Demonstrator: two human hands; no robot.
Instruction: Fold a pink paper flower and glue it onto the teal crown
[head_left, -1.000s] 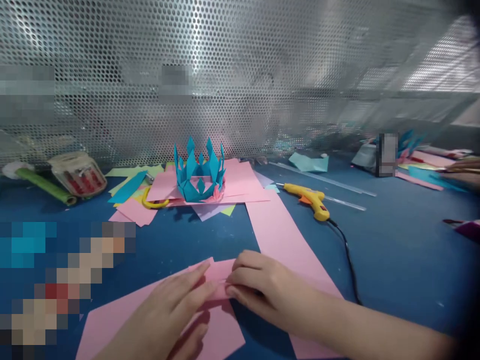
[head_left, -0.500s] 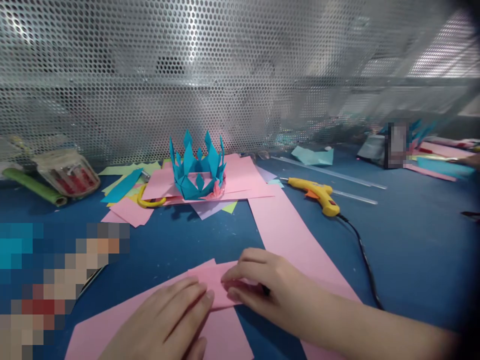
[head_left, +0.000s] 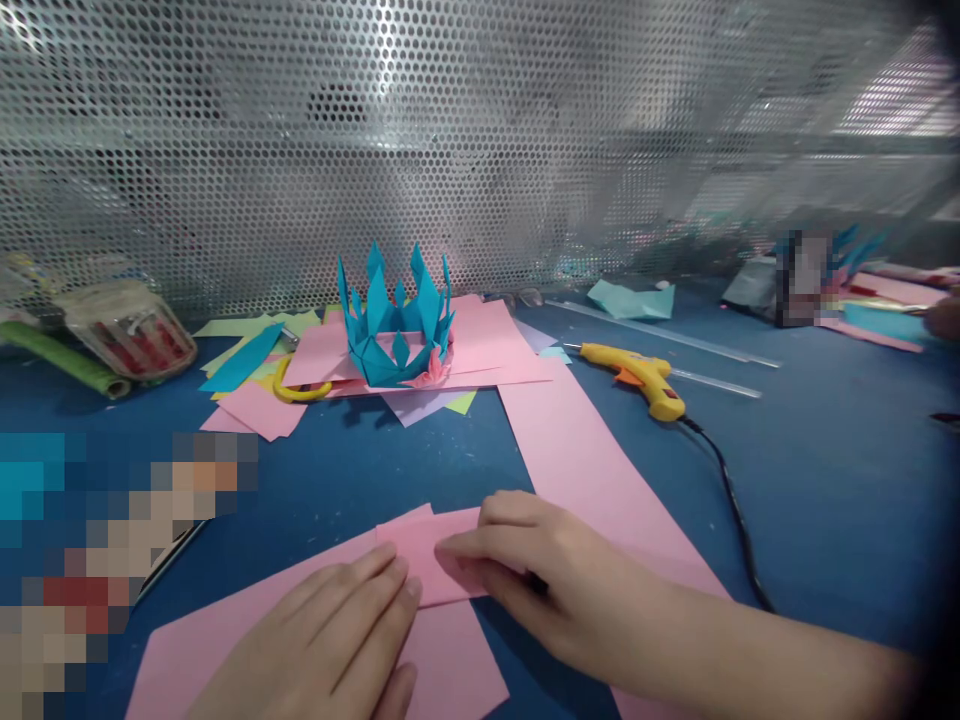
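A small folded piece of pink paper (head_left: 424, 556) lies at the front, partly over a larger pink sheet (head_left: 459, 650). My left hand (head_left: 330, 630) lies flat with its fingers stretched out, the tips touching the left part of the folded piece. My right hand (head_left: 525, 565) is closed at the right end of that piece, thumb and forefinger pinched on it. Its other fingers are curled. Farther back, a blue paper crown (head_left: 400, 330) with pointed tips and a pink ornament stands upright on pink sheets (head_left: 480, 345).
A yellow glue gun (head_left: 634, 375) with a black cord lies to the right, by clear glue sticks (head_left: 716, 383). Coloured scraps, a yellow-handled tool (head_left: 304, 390), a clear jar (head_left: 131, 330) and a green roll (head_left: 67, 360) lie left. A perforated metal screen (head_left: 480, 150) stands behind.
My right thumb and forefinger have drawn closer together on the folded pink paper and shifted slightly left. My left hand stays flat. The whole view has tilted slightly.
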